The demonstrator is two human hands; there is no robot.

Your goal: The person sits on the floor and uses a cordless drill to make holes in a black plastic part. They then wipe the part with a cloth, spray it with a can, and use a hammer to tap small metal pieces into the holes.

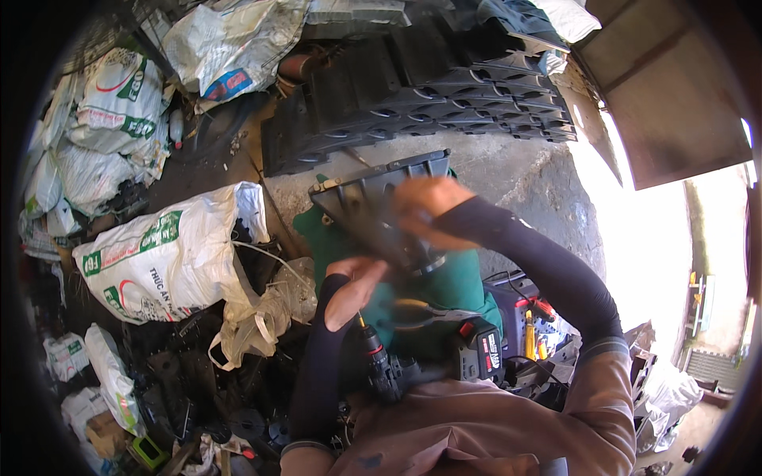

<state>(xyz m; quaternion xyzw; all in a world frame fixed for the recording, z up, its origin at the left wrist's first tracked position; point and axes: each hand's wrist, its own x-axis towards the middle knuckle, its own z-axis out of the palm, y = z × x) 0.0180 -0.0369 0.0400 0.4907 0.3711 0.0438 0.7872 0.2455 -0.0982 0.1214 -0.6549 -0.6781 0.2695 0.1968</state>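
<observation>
A black plastic part (357, 198) with a ribbed rim lies tilted across a green cloth-covered surface (464, 278) in front of me. My left hand (357, 285) is at the part's near left edge, fingers closed against it, with the fingertips partly blurred. Over the part's right side, my right hand (429, 210) is smeared by motion, so its grip cannot be made out. A pair of pliers (425, 313) rests on the green cloth just nearer to me. Close to my body lies a cordless drill (385, 369) with a black and red battery (480, 353).
Stacked black plastic parts (357, 95) stand at the far side on the concrete floor (548, 190). White printed sacks (171, 254) crowd the left, beside dark loose pieces (214, 381). Yellow-handled tools (536, 337) sit in a container at my right.
</observation>
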